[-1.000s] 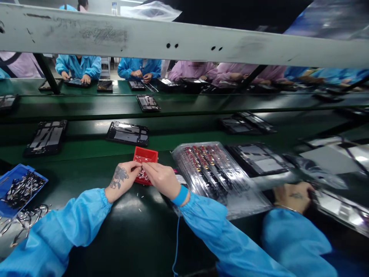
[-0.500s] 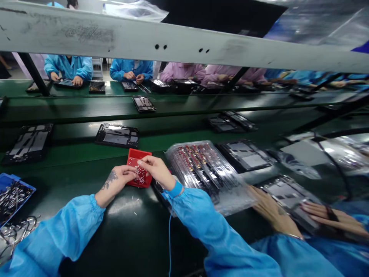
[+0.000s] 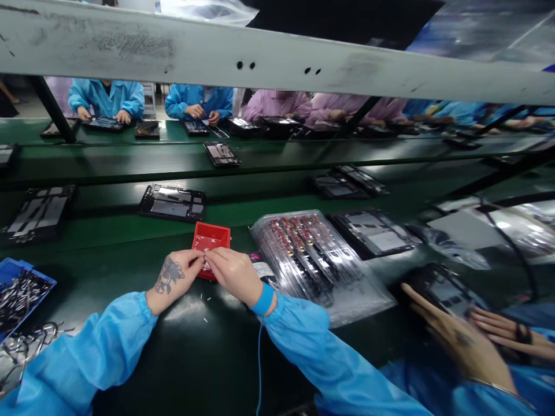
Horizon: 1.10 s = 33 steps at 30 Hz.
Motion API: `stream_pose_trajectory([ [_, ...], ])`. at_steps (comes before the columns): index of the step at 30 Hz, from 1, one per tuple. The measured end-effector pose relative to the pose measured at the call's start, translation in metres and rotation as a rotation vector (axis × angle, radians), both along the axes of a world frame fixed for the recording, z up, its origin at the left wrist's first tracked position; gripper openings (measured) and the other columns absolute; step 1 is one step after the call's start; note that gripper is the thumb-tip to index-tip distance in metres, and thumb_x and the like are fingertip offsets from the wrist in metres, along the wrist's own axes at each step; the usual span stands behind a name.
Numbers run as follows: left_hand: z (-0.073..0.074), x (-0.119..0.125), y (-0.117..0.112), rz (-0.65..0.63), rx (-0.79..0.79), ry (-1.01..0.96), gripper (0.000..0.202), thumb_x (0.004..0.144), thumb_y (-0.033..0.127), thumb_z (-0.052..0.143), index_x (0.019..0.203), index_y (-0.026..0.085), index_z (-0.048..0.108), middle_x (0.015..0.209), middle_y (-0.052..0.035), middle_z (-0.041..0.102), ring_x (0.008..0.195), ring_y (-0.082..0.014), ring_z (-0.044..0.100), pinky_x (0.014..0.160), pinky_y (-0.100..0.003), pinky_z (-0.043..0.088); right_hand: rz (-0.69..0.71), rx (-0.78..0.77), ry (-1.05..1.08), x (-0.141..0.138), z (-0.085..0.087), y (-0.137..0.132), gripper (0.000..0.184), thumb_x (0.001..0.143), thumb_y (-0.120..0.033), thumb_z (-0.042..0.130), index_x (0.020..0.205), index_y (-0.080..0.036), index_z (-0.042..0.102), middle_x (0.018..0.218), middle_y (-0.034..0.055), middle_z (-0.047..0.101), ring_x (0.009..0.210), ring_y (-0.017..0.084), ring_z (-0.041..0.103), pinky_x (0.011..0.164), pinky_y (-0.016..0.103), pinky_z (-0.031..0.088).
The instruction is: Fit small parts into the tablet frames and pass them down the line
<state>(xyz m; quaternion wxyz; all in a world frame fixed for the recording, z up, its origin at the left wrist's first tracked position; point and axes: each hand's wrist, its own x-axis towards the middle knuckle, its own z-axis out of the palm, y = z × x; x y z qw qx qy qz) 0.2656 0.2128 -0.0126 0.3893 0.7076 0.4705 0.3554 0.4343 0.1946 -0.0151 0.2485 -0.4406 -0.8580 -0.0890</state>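
Observation:
A small red tray [image 3: 223, 232] with tiny white pieces [image 3: 206, 267] in it stands on the green bench. Over its near part, my left hand [image 3: 177, 273], with a tattoo on its back, is closed in a pinch. My right hand [image 3: 239, 274], wearing a blue wrist strap [image 3: 263, 299] with a cord, is pinched too, and its fingertips meet those of the left. Whatever lies between the fingertips is too small to make out. A few loose white pieces [image 3: 205, 319] lie on the bench in front of the tray.
At right lies a clear plastic pack [image 3: 303, 254] of red-and-black parts, beside an opened tablet-like device [image 3: 373, 231]. A blue bin [image 3: 21, 294] of small parts is at left. A co-worker's hands [image 3: 468, 341] work on another device at right. More devices [image 3: 172, 202] lie behind.
My right hand has come down and slightly left, so its fingertips now meet my left hand's at the tray. The co-worker's near hand at right has shifted right.

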Motion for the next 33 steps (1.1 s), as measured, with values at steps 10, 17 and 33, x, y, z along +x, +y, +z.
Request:
stream_pose_trajectory([
  [10, 0.007, 0.0, 0.001, 0.156, -0.477, -0.474, 0.018, 0.072, 0.028, 0.066, 0.081, 0.014, 0.074, 0.081, -0.0074, 0.076, 0.081, -0.0212, 0.069, 0.076, -0.029, 0.052, -0.305, -0.108, 0.202, -0.005, 0.01, -0.003, 0.024, 0.094, -0.023, 0.046, 0.08, -0.017, 0.064, 0.079, 0.0039, 0.064, 0.064, 0.013, 0.06, 0.058, 0.024, 0.041],
  [17, 0.012, 0.017, -0.011, 0.082, -0.51, -0.659, 0.022, 0.073, 0.032, 0.069, 0.082, 0.013, 0.075, 0.087, -0.0096, 0.075, 0.082, -0.0209, 0.068, 0.075, -0.029, 0.052, -0.301, -0.228, 0.393, -0.037, 0.003, -0.019, 0.019, 0.086, -0.019, 0.052, 0.068, -0.02, 0.057, 0.066, 0.0004, 0.061, 0.059, 0.013, 0.057, 0.054, 0.024, 0.039],
  [33, -0.012, -0.097, 0.258, 0.202, -0.111, 0.483, 0.057, 0.069, 0.031, 0.071, 0.123, 0.016, 0.059, 0.149, -0.0157, 0.039, 0.144, -0.0371, 0.013, 0.113, -0.056, 0.002, -0.221, -0.634, 1.182, 0.003, -0.018, -0.053, 0.005, 0.075, -0.035, 0.068, 0.075, -0.04, 0.07, 0.068, -0.0017, 0.07, 0.057, 0.02, 0.066, 0.051, 0.034, 0.056],
])
